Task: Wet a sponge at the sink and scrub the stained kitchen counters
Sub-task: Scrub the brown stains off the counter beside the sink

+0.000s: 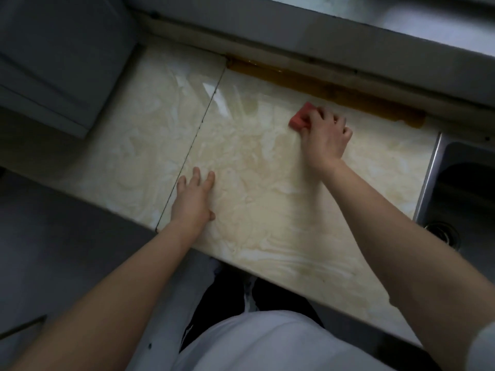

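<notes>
My right hand (325, 135) is shut on a red sponge (299, 117) and presses it onto the cream marble-patterned counter (267, 196), toward the back. Most of the sponge is hidden under my fingers. My left hand (194, 198) lies flat on the counter near its front edge, fingers spread, beside a dark seam (198, 127) between two slabs. The counter looks wet and streaked around the sponge. A brown stained strip (321, 87) runs along the back edge, just beyond the sponge.
A steel sink (466, 183) with its drain (443, 232) sits at the counter's right end. A grey box-like appliance (59, 62) stands at the back left. A grey ledge (294, 30) runs along the back. My legs and white shirt fill the bottom.
</notes>
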Available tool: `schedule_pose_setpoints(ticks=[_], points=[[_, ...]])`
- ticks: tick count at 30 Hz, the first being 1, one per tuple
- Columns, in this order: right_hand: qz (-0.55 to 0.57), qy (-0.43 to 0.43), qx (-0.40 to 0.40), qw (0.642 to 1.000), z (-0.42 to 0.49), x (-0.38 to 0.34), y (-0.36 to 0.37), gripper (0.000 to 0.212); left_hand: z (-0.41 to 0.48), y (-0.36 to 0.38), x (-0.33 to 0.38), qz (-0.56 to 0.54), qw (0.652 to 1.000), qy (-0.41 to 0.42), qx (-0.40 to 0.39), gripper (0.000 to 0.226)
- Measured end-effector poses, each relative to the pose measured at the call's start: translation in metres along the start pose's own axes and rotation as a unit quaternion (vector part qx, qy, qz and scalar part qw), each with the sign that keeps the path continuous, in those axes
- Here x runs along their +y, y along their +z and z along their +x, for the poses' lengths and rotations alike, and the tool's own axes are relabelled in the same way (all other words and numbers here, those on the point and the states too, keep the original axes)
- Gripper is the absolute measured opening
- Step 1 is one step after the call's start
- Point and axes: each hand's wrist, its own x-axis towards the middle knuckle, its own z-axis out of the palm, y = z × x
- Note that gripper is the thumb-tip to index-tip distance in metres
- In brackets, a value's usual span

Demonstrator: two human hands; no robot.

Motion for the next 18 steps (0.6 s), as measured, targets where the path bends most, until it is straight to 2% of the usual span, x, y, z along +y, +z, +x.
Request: schedule_pose_setpoints(ticks=[6, 11, 18], points=[[0.005, 0.001, 0.014, 1.0, -0.014, -0.007, 0.01, 0.03, -0.001, -0.001, 0.001, -0.009, 1.0, -0.004, -0.007, 0.111], [-0.004, -0.072, -0.031, 0.997, -0.066, -0.028, 0.018, 0.032, 0.001, -0.001, 0.0, -0.002, 1.0, 0.006, -0.006, 0.111], [-0.013, -0.179, -0.065, 0.982, -0.195, -0.053, 0.045, 0.033, -0.001, -0.003, -0.003, 0.007, 1.0, 0.023, -0.006, 0.11]])
